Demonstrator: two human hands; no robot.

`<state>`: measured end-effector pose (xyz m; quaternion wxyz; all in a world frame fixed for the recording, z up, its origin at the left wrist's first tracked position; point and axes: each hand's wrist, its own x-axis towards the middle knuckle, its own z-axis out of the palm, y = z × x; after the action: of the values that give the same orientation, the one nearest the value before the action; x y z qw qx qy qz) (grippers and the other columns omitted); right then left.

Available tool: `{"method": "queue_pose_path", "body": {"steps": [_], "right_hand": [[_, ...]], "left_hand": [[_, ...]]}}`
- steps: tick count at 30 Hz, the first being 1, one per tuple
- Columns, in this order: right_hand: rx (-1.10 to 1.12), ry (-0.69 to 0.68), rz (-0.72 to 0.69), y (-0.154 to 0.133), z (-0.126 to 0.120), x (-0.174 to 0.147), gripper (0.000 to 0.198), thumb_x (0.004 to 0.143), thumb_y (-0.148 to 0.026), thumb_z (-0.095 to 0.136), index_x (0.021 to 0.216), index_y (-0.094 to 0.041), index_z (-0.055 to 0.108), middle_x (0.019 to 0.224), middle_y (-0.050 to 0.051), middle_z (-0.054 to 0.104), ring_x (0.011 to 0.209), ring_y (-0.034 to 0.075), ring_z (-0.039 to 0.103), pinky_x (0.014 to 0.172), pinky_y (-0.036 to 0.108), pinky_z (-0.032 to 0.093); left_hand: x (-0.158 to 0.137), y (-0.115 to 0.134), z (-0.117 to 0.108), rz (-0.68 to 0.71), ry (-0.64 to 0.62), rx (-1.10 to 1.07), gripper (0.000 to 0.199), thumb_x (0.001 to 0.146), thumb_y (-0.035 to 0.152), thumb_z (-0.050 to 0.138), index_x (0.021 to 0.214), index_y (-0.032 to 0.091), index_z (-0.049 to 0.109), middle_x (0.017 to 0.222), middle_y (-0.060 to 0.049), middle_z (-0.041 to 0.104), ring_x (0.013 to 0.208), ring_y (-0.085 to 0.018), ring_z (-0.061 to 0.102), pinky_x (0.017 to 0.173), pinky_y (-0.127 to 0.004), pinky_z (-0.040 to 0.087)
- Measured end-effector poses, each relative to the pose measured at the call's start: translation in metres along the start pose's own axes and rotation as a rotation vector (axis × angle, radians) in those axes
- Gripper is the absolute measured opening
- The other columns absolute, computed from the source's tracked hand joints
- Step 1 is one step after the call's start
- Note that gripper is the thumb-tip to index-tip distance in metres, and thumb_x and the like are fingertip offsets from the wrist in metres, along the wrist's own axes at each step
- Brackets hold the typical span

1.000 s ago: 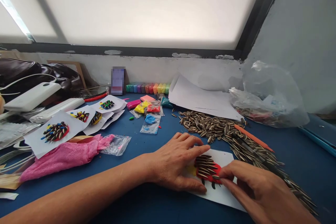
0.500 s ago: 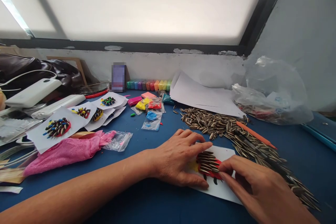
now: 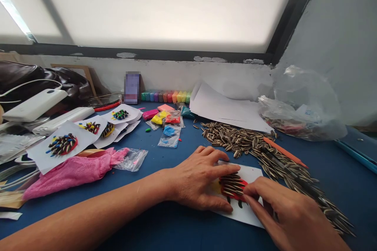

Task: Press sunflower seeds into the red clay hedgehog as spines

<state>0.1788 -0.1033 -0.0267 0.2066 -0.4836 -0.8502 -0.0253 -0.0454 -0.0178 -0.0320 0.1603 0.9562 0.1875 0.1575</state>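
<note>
Head view: a blue tabletop (image 3: 165, 229) bears a loose heap of striped sunflower seeds (image 3: 265, 160). The left hand (image 3: 202, 182) is splayed; the right hand (image 3: 290, 208) has thumb and forefinger close together, whether around a seed I cannot tell. Between them, white paper (image 3: 247, 215) carries red clay (image 3: 243, 184) studded with seeds (image 3: 231, 184).

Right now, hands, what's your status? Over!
Left hand spread on white paper, partly hiding yellow patch. Right hand pinched at red clay's edge. Seeds stuck in clay.
</note>
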Motion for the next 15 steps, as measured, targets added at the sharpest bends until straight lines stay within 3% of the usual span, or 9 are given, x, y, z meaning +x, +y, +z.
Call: {"method": "queue_pose_path", "body": {"steps": [15], "right_hand": [[-0.082,-0.024,-0.027,0.0,0.0076,-0.0013,0.021,0.095,-0.018,0.043,0.082,-0.023,0.059,0.073,0.0,0.066,0.06,0.015,0.067,0.053,0.027,0.048]], "left_hand": [[-0.0001,-0.0001,0.0005,0.005,-0.003,0.021,0.07,0.082,0.065,0.059,0.14,0.028,0.047,0.136,-0.011,0.046,0.116,-0.029,0.047,0.1,-0.044,0.035]]}}
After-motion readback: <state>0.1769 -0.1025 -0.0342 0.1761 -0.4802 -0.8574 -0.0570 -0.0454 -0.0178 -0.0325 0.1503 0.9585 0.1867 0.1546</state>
